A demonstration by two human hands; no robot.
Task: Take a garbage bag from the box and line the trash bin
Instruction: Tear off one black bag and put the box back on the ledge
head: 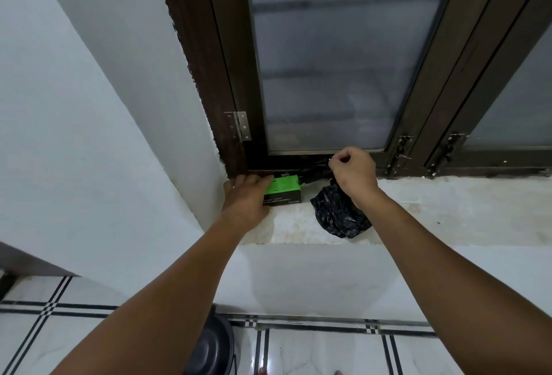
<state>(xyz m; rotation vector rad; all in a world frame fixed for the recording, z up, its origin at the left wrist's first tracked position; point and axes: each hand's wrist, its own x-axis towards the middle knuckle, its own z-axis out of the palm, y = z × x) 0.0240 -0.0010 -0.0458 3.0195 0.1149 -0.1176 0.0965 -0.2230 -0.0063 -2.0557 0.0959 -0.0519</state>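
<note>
A green and black box (283,189) lies on the white window sill (448,210), close to the window's left corner. My left hand (246,198) rests flat on the box's left end, fingers straight. My right hand (354,171) is curled above the sill and pinches black garbage bag plastic that stretches from the box's right end. A crumpled black garbage bag (337,216) lies on the sill under my right wrist. The dark trash bin (213,347) stands on the floor below, partly hidden behind my left forearm.
A dark-framed window with frosted glass (328,61) rises behind the sill, with a hinge (239,129) and latches (401,153) on its frame. A white wall (74,135) closes in on the left. The tiled floor (328,350) has black stripes.
</note>
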